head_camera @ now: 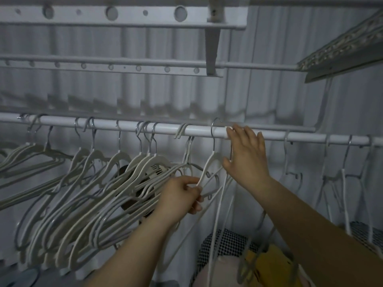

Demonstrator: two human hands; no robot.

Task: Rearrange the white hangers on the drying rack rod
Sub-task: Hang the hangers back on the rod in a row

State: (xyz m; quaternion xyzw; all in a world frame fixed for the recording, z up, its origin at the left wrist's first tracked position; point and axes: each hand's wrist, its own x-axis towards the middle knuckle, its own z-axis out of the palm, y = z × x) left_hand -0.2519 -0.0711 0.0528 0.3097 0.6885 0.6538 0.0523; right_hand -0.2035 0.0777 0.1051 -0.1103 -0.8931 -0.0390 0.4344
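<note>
White hangers (93, 183) hooked along the rod (124, 126), bunched thick on its left stretch, a few thin ones spaced toward its right end. One hanger (209, 162) hooked near the rod's middle, its sloping shoulder pinched between thumb and curled fingers of the left hand (182, 195), below the rod. Right hand (246, 160) just right of that hook, fingers straight and spread, tips against the rod, gripping nothing. Above the rod, perforated rails (112, 14). Below its right half, a checked cloth (223, 243) and a yellow item (275, 264).
</note>
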